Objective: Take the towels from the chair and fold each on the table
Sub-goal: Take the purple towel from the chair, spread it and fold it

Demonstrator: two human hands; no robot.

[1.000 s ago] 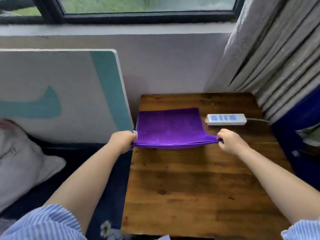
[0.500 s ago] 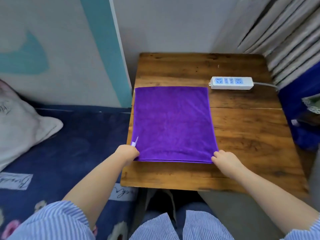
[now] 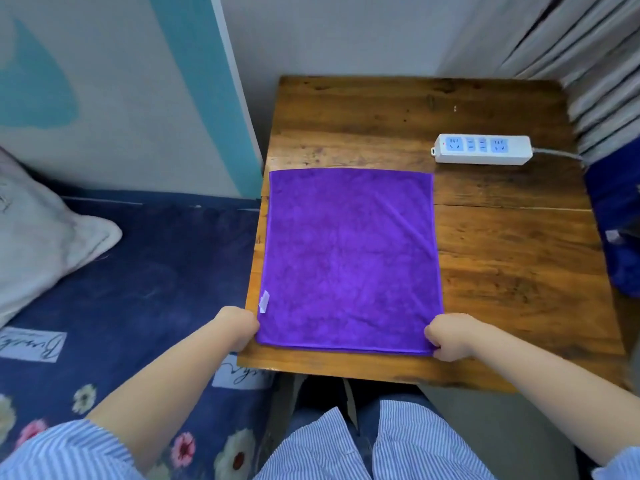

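A purple towel (image 3: 349, 258) lies spread flat on the left half of the wooden table (image 3: 512, 271), with a small white label at its near left edge. My left hand (image 3: 235, 327) grips the towel's near left corner at the table's edge. My right hand (image 3: 450, 336) grips the near right corner. Both fists are closed on the cloth. No chair or other towels are in view.
A white power strip (image 3: 483, 149) with a grey cord lies at the table's far right. A bed with a dark blue floral sheet (image 3: 138, 289) and a pale pillow (image 3: 38, 237) is to the left. Grey curtains (image 3: 588, 46) hang at the right.
The towel, held lifted at its near edge a second ago, has been drawn toward me and laid flat. Both hands still hold the near corners. The view has tilted downward.
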